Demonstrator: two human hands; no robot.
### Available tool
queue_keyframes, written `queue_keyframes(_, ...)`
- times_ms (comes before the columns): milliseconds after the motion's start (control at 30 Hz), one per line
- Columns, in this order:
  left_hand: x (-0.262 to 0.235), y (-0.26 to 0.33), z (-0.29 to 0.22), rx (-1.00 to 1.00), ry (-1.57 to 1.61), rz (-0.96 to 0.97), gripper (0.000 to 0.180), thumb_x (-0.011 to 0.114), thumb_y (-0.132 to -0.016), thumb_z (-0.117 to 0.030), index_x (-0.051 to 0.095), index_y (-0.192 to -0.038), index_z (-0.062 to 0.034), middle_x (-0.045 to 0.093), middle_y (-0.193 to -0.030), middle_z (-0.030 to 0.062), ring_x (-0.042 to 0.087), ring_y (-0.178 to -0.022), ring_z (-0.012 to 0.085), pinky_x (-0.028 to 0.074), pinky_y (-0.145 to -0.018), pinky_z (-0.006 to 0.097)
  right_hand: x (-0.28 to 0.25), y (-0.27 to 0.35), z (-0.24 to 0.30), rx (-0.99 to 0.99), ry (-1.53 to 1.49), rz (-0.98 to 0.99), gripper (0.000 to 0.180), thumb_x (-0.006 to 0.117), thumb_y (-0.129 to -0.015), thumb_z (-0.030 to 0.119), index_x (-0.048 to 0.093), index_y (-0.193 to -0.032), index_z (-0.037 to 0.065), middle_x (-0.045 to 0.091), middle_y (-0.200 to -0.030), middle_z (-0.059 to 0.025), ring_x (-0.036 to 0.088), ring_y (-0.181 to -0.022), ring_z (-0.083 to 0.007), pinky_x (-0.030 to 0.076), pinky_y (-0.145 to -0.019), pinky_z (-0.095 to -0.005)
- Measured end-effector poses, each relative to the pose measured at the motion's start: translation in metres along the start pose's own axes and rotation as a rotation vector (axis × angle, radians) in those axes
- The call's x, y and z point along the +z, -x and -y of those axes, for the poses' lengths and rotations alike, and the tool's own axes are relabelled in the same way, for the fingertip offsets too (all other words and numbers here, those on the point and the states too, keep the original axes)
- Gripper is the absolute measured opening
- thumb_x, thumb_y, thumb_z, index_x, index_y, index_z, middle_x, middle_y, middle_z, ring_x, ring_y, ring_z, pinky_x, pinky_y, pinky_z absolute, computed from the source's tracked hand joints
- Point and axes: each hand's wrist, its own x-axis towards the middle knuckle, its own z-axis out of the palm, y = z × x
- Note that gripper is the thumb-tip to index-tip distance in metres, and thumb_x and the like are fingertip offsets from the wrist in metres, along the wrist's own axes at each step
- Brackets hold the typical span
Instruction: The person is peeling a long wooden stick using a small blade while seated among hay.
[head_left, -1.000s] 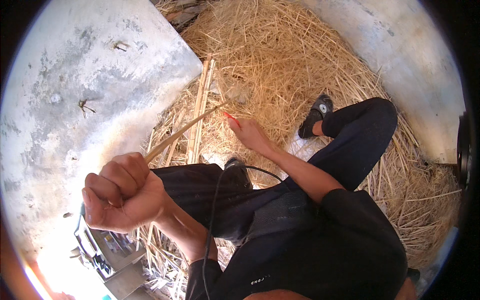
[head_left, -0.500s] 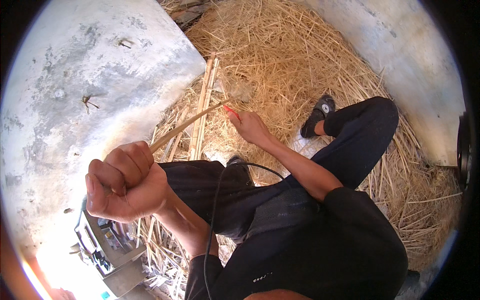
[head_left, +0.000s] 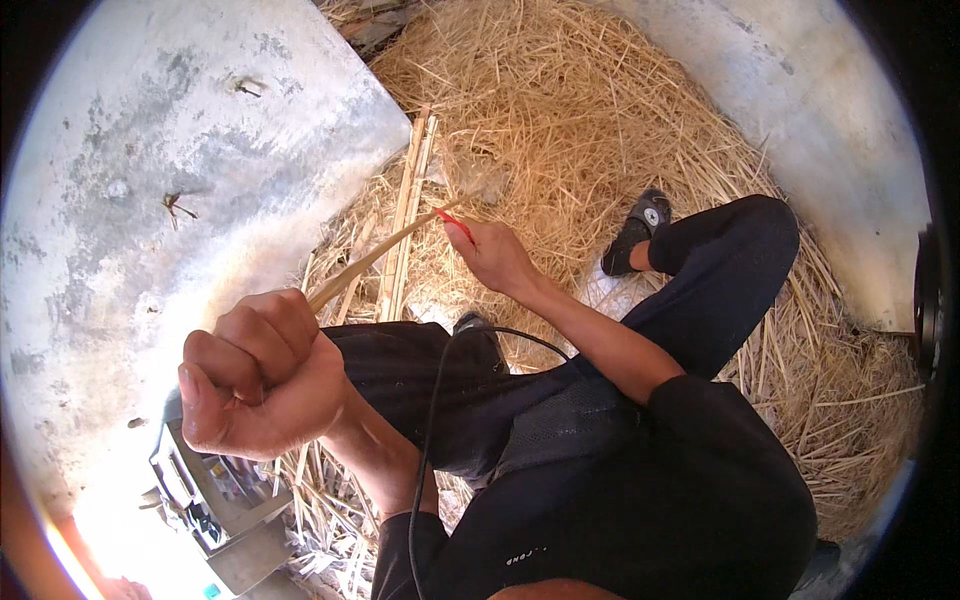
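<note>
My left hand [head_left: 265, 370] is closed in a fist around the near end of a long, thin bamboo strip [head_left: 372, 257]. The strip slants away to the upper right and narrows toward its far end. Close to that far end, my right hand [head_left: 497, 258] grips a slim red-handled tool [head_left: 455, 223], its red tip against or just beside the strip. Whether it has a blade is too small to make out. My right fingers are mostly hidden behind the back of the hand.
Pale shavings [head_left: 570, 120] lie heaped over the floor. Longer bamboo slats [head_left: 408, 205] lie beyond the strip, beside a worn whitish slab [head_left: 200, 130]. My bent legs in dark trousers [head_left: 715, 265] flank the work. A dark cable [head_left: 432, 400] hangs in front of me; a grey box [head_left: 240, 510] stands lower left.
My left hand has shifted slightly right and down. My right hand and the red-handled tool have moved a little left, closer to the left hand along the strip.
</note>
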Motion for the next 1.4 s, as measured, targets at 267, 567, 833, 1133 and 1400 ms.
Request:
queue_keyframes(267, 0.002, -0.002, 0.002, 0.000, 0.010, 0.047, 0.037, 0.034, -0.087, -0.028, 0.027, -0.053, -0.0138, 0.020, -0.038, -0.0020, 0.009, -0.034, 0.0073, 0.012, -0.033, 0.026, -0.021, -0.018, -0.049, 0.363, 0.218, 0.286, 0.060, 0.030, -0.094, 0.047, 0.059, -0.079, -0.004, 0.059, -0.070, -0.0252, 0.058, -0.062, -0.0400, 0.044, -0.065, -0.0485)
queue_keyframes(567, 0.010, -0.001, 0.005, -0.023, 0.044, 0.016, 0.035, 0.034, -0.084, -0.025, 0.023, -0.051, -0.0161, 0.017, -0.039, -0.0031, 0.008, -0.036, 0.0069, 0.010, -0.035, 0.024, -0.003, -0.022, -0.114, 0.356, 0.287, 0.142, 0.061, 0.033, -0.091, 0.049, 0.063, -0.088, -0.004, 0.061, -0.073, -0.0245, 0.060, -0.072, -0.0396, 0.047, -0.068, -0.0458)
queue_keyframes(833, -0.006, -0.004, -0.005, -0.002, -0.020, 0.038, 0.035, 0.034, -0.085, -0.025, 0.025, -0.053, -0.0152, 0.019, -0.039, -0.0029, 0.009, -0.035, 0.0069, 0.011, -0.035, 0.024, 0.025, -0.032, -0.069, 0.106, 0.138, 0.145, 0.052, 0.036, -0.092, 0.046, 0.062, -0.095, 0.001, 0.059, -0.065, -0.0223, 0.060, -0.064, -0.0384, 0.045, -0.061, -0.0451)
queue_keyframes(1133, 0.003, -0.006, 0.007, -0.001, 0.023, 0.010, 0.036, 0.036, -0.085, -0.026, 0.024, -0.053, -0.0156, 0.019, -0.038, -0.0020, 0.009, -0.034, 0.0071, 0.010, -0.034, 0.025, -0.012, -0.034, -0.113, 0.522, 0.362, 0.248, 0.072, 0.026, -0.091, 0.055, 0.062, -0.092, -0.007, 0.062, -0.087, -0.0275, 0.061, -0.085, -0.0405, 0.047, -0.078, -0.0461)
queue_keyframes(1400, -0.009, -0.007, -0.002, 0.002, -0.063, -0.150, 0.038, 0.038, -0.084, -0.025, 0.021, -0.052, -0.0162, 0.014, -0.040, -0.0036, 0.006, -0.037, 0.0071, 0.009, -0.037, 0.026, -0.088, -0.051, 0.006, 0.195, 0.238, -0.205, 0.061, 0.025, -0.095, 0.046, 0.063, -0.090, -0.002, 0.060, -0.065, -0.0212, 0.060, -0.067, -0.0373, 0.046, -0.069, -0.0484)
